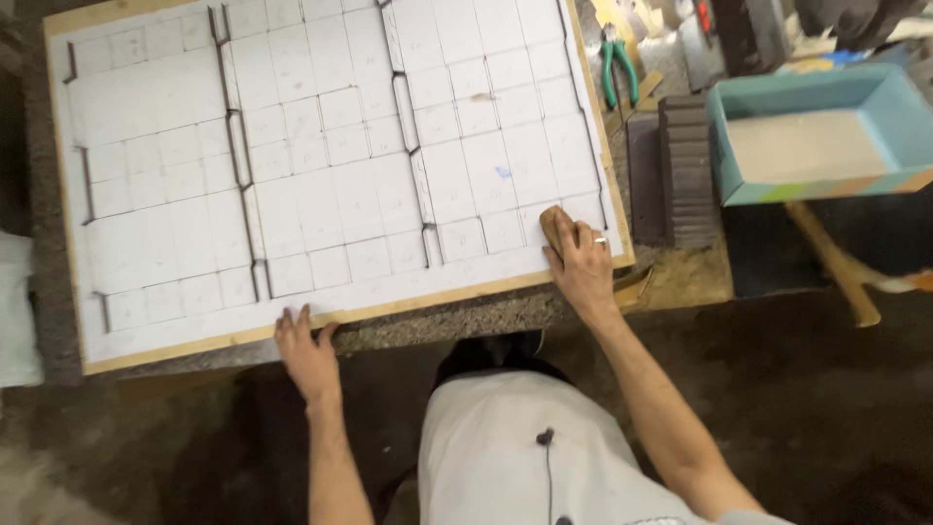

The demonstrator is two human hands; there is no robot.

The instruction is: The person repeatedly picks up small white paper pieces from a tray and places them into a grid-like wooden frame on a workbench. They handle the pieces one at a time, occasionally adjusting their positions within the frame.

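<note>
Right hand [581, 264] curls over a brown block [556, 229] on the white sheet [321, 165]; left hand [303, 340], fingers spread, steadies the board [408, 306] edge. Pressing hard could shift the sheet or nearby metal strips [425, 185].

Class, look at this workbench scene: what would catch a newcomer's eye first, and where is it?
A big white board marked into squares, framed in wood, fills the bench. The left hand rests on its near edge; the right hand presses a small brown block at its near right corner. To the right sit a blue tray and green-handled pliers.
</note>
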